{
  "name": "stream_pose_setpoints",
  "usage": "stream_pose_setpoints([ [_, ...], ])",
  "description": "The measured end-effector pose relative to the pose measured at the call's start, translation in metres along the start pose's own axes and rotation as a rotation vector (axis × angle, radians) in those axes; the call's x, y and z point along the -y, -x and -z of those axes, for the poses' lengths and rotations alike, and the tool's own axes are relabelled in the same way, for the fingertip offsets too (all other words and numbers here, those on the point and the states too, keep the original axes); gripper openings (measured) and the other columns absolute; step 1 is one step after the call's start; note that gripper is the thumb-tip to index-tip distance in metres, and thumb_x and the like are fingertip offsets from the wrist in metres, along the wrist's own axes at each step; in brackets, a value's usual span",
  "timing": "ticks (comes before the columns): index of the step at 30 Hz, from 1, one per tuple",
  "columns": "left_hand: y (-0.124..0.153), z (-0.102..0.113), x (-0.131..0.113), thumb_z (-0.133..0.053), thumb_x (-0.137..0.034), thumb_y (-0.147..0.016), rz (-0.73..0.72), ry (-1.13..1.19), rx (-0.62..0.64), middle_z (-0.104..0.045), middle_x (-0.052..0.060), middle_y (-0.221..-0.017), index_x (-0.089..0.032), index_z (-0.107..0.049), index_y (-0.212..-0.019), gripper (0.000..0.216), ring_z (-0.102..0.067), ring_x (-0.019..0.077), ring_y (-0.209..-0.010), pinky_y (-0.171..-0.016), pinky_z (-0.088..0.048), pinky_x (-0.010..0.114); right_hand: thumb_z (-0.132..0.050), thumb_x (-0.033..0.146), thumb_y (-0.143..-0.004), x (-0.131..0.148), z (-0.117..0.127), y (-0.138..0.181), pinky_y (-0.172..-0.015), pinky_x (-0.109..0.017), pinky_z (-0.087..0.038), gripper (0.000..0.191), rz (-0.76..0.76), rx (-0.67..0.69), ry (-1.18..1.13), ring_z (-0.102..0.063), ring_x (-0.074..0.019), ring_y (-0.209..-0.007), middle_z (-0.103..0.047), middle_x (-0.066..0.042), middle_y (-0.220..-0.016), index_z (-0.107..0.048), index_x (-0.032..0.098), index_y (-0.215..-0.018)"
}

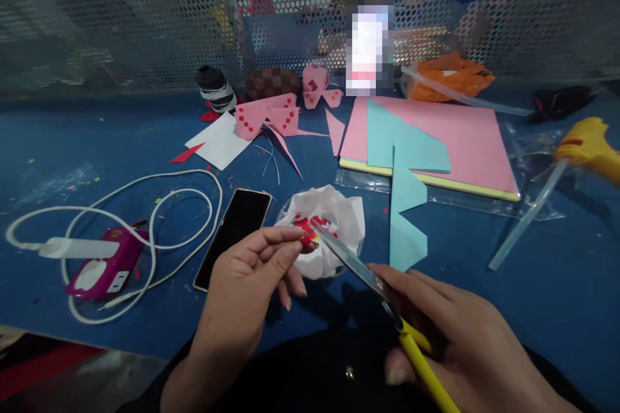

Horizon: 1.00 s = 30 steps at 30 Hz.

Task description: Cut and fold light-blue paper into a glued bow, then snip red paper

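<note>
My left hand point(261, 264) pinches a small piece of red paper point(307, 239) between thumb and fingertips. In my right hand point(450, 329) is a pair of scissors point(356, 264) with yellow handles, its blades pointing at the red paper. Whether the blades are parted is hard to make out. Below both lies a round dish lined with crumpled white paper point(346, 213), with small red bits in it. Left of it rests a dark phone point(237, 226). A strip of light blue paper point(407, 206) with notched edges lies to the right.
A purple device point(106, 264) with a looped white cable sits at left. Pink paper shapes point(266, 116) with red squares stand at the back. Coloured sheets point(475, 142) lie back right, near a yellow glue gun point(588, 145). A perforated metal panel point(285, 26) bounds the blue table.
</note>
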State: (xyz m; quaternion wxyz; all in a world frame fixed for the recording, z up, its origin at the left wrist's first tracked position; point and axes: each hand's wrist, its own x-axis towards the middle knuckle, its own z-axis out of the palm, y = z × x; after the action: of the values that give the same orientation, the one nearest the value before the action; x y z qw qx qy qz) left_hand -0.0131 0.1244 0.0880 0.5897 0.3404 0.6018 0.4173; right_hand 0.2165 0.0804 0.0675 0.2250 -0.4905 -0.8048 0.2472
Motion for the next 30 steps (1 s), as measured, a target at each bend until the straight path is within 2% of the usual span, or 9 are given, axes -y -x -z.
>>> stream_pose_setpoints([
  [3, -0.0003, -0.0005, -0.0005, -0.073, -0.024, -0.079, -0.005, 0.001, -0.003, -0.063, -0.002, -0.05, -0.014, -0.068, -0.089, 0.015, -0.053, 0.0066, -0.039, -0.038, -0.039, 0.011, -0.077, 0.058, -0.072, -0.0003, -0.0022, 0.0014, -0.05, -0.027, -0.055, 0.074, -0.026, 0.037, 0.023, -0.069, -0.0201, -0.063, -0.07, -0.003, -0.081, -0.054, 0.019, -0.13],
  [5, -0.0002, -0.0011, -0.0005, -0.073, -0.024, -0.078, -0.004, 0.002, -0.015, -0.062, -0.003, -0.048, -0.015, -0.067, -0.087, 0.015, -0.053, 0.007, -0.038, -0.037, -0.039, 0.012, -0.08, 0.053, -0.07, -0.0004, -0.0032, 0.0027, -0.051, -0.027, -0.055, 0.076, -0.042, 0.064, 0.038, -0.07, -0.0214, -0.066, -0.072, -0.004, -0.086, -0.053, 0.02, -0.132],
  [10, 0.0002, -0.0024, 0.0002, -0.073, -0.026, -0.077, -0.009, 0.005, -0.019, -0.066, -0.002, -0.054, -0.016, -0.065, -0.086, 0.015, -0.052, 0.0062, -0.037, -0.037, -0.039, 0.013, -0.072, 0.057, -0.078, -0.0005, -0.0024, 0.0038, -0.051, -0.028, -0.055, 0.069, -0.044, 0.123, 0.041, -0.069, -0.0216, -0.066, -0.072, -0.005, -0.084, -0.055, 0.019, -0.133],
  [17, 0.0006, -0.0026, 0.0022, -0.072, -0.028, -0.079, -0.007, -0.017, 0.003, -0.063, -0.002, -0.048, -0.016, -0.064, -0.087, 0.017, -0.053, 0.0077, -0.039, -0.037, -0.037, 0.013, -0.062, 0.05, -0.089, -0.0039, -0.0018, 0.0047, -0.051, -0.027, -0.055, 0.056, 0.022, 0.07, 0.071, -0.07, -0.0207, -0.066, -0.072, -0.007, -0.085, -0.055, 0.017, -0.134],
  [30, 0.0036, -0.0051, 0.0, -0.071, -0.027, -0.078, 0.0, -0.042, -0.018, -0.064, -0.001, -0.048, -0.015, -0.069, -0.088, 0.016, -0.052, 0.0074, -0.04, -0.038, -0.037, 0.013, -0.057, 0.048, -0.093, -0.0062, -0.0042, 0.005, -0.053, -0.026, -0.056, 0.053, 0.045, 0.06, 0.09, -0.071, -0.0197, -0.067, -0.073, -0.007, -0.087, -0.053, 0.018, -0.136],
])
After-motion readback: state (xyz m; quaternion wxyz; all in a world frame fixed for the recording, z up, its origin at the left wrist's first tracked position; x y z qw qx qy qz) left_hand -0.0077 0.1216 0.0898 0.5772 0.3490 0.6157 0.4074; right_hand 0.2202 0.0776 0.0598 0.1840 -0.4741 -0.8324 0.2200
